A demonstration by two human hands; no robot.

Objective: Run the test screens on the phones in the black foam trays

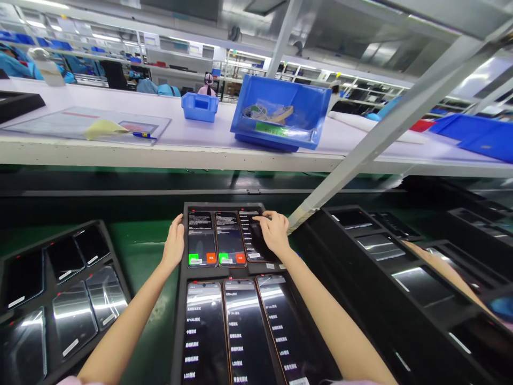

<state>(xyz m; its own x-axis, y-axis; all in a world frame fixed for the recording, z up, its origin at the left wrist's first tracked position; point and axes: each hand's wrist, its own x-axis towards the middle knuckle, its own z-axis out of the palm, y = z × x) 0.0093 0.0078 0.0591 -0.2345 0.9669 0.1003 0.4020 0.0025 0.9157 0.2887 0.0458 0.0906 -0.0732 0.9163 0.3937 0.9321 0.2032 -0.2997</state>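
Note:
A black tray [224,272] in front of me holds several smartphones in two rows, screens up and lit. My left hand [175,243] lies along the tray's left edge, fingers stretched out and nothing in them. My right hand [274,232] is over the back right smartphone [251,243], its index fingertip at the upper part of a list screen; the other fingers are loosely bent and hold nothing. The back left smartphone [201,235] and back middle smartphone [229,235] show text with green and red buttons. Front phones, such as the front middle smartphone [246,331], show lists.
Another tray of dark phones [50,256] lies at left. More phone trays [336,256] stand at right, with another person's arm [444,270] over them. Beyond, a white shelf [192,152] carries a blue bin [280,112] and a small blue box [199,107]. A slanted metal post [377,133] crosses the right side.

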